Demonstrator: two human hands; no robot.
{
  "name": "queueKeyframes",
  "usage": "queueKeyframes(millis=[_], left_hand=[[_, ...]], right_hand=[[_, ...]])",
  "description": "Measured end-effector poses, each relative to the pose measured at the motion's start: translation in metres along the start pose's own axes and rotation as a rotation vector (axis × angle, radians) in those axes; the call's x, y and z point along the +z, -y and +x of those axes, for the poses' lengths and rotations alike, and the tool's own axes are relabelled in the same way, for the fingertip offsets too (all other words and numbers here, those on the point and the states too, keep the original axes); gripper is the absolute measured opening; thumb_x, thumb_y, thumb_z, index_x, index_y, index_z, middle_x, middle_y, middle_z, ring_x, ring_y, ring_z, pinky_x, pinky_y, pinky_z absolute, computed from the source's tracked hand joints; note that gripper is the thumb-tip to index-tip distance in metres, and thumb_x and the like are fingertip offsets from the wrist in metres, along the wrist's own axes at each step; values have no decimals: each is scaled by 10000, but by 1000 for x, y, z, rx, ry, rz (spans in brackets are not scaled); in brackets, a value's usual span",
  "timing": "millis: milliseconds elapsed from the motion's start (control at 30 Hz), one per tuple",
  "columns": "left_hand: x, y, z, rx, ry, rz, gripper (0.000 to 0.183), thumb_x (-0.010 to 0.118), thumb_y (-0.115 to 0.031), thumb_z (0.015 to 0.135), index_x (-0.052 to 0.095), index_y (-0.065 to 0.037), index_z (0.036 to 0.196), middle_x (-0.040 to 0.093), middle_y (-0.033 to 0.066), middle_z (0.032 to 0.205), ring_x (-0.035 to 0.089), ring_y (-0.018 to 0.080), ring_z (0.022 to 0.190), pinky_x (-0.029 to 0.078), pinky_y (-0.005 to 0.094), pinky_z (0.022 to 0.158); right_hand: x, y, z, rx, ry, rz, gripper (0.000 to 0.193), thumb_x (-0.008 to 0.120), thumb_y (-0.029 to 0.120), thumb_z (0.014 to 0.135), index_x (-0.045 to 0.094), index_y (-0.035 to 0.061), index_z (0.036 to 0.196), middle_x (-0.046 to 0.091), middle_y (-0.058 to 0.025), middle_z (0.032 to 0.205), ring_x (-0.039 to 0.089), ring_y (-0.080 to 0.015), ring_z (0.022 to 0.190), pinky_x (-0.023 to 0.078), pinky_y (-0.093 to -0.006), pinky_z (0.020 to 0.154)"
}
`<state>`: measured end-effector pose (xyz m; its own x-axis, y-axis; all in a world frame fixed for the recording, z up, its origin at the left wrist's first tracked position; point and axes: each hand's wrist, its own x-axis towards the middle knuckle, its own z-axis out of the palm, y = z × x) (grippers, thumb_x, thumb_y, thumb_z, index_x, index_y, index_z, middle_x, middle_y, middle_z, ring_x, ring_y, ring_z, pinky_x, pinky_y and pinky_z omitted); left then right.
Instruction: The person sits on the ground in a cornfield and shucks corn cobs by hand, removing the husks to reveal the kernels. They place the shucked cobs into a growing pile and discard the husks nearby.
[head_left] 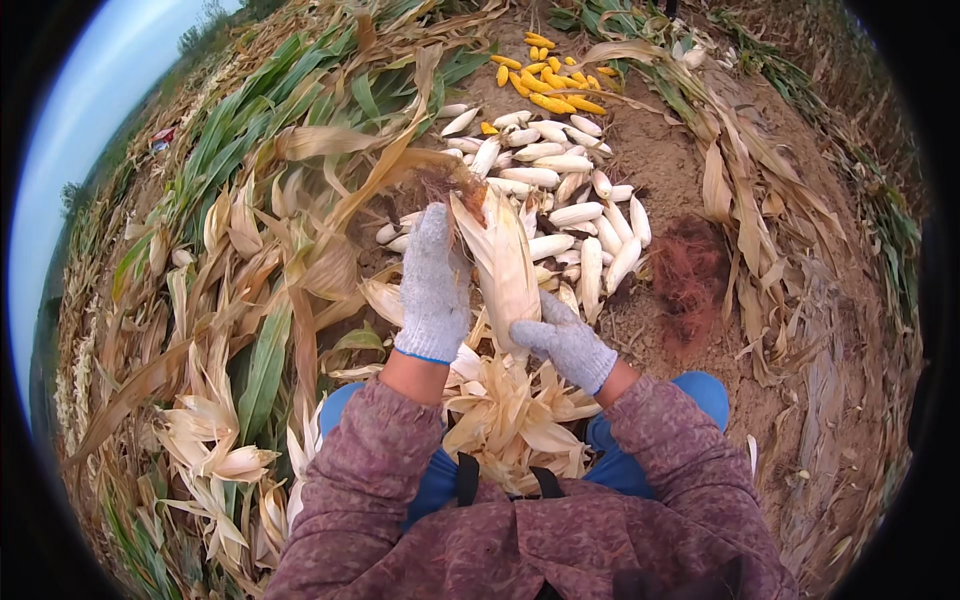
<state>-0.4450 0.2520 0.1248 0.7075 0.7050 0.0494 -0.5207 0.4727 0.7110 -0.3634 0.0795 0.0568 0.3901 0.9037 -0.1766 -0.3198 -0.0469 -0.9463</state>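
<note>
Corn leaves (pixel 270 105), green and dry, at left; left hand (pixel 435 290), gloved, fingers pointing away, grip cannot be told; corn ear (pixel 508 265) in pale husk, between the hands, which stand apart; loose husks (pixel 515 420) below; white ears (pixel 535 178), then yellow ears (pixel 550 103), lie beyond; right hand (pixel 568 345), gloved, clasps the corn ear's lower end; reddish silk (pixel 690 270) on soil (pixel 645 335)

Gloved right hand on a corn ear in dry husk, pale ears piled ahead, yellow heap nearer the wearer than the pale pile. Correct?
One error: the yellow heap lies farther out than the pale pile, as the head view shows. The gloved right hand is on the corn ear in dry husk, as you say.
</note>
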Motion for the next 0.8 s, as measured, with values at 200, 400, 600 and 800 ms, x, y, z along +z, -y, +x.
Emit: queueKeyframes(millis=[200, 400, 600, 800], left_hand=[[-6, 9, 4, -80, -133, 163, 494, 630, -401, 1081, 601, 16, 1343, 705, 105, 1172, 706, 215, 1012, 601, 365, 827], [-12, 3, 14, 15, -273, 318, 378, 627, -317, 1079, 645, -5, 1293, 711, 91, 1140, 692, 203, 992, 584, 369, 839], [-29, 3, 30, 45, -179, 221, 290, 617, -243, 1080, 646, -25, 1269, 717, 79, 1130, 694, 202, 984, 593, 377, 829], [-31, 3, 35, -127, -225, -52, 262, 603, -264, 1103, 615, -55, 1261, 733, 112, 1119, 744, 260, 957, 640, 412, 815]], right_hand=[[-2, -2, -2, -72, 92, -158, 820, 801, 311, 920, 446, -9, 1586, 635, -135, 1442, 622, -200, 1278, 500, -341, 1094], [-6, -4, 2, -42, 47, -354, 907, 831, 454, 863, 477, -10, 1558, 637, -192, 1424, 631, -247, 1284, 500, -354, 1096], [-5, 5, -2, -96, -11, -466, 958, 842, 501, 840, 473, -13, 1560, 621, -229, 1445, 622, -303, 1326, 495, -384, 1112], [-11, 4, -3, -115, -55, -663, 1051, 848, 572, 804, 446, -19, 1575, 601, -264, 1467, 583, -357, 1376, 459, -421, 1159]])
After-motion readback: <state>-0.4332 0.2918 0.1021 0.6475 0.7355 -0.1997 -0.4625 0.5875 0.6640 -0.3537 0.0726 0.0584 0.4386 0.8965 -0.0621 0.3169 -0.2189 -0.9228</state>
